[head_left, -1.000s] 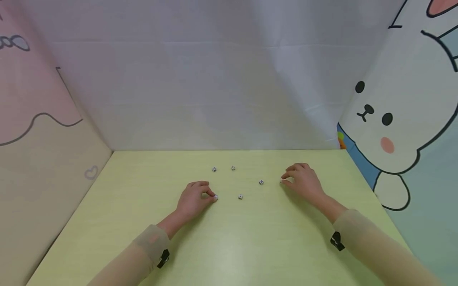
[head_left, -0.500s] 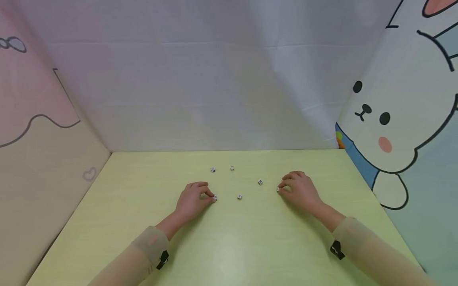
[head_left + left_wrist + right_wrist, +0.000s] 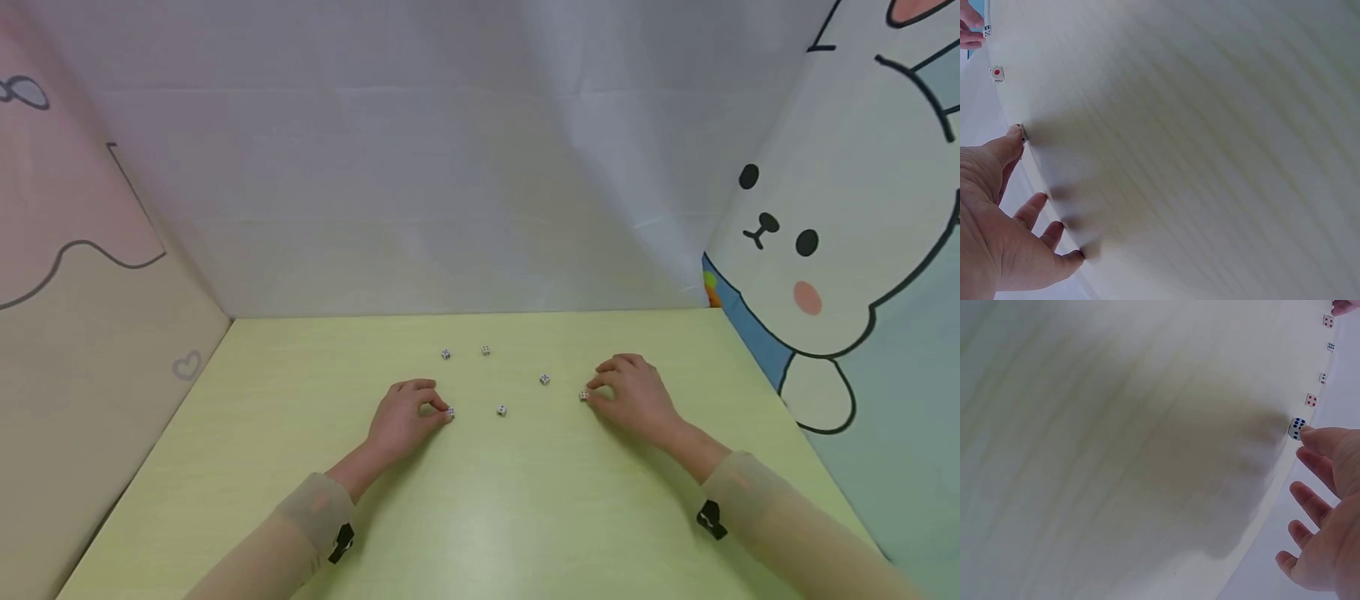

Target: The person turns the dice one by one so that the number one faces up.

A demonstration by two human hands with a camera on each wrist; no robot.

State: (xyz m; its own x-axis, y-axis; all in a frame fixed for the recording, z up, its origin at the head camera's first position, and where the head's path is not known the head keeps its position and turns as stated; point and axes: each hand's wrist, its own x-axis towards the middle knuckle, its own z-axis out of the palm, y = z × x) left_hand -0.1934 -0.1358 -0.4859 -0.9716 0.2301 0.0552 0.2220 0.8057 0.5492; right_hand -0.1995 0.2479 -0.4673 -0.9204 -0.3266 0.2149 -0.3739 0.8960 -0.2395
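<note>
The left hand (image 3: 402, 419) pinches one die (image 3: 452, 412) on the table (image 3: 480, 517); the right hand (image 3: 634, 395) is close at another die (image 3: 583, 396), but whether it clamps this one or only touches, I cannot tell

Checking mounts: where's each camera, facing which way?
Head: head-worn, facing forward and down at table and dice; left hand, right hand, sleeves show.
Left wrist: wrist-worn, facing table; left hand and its die at left edge, right hand partly above.
Right wrist: wrist-worn, facing table; right hand and its die at right edge, left hand partly above.
Shared by wrist views: both hands.
</note>
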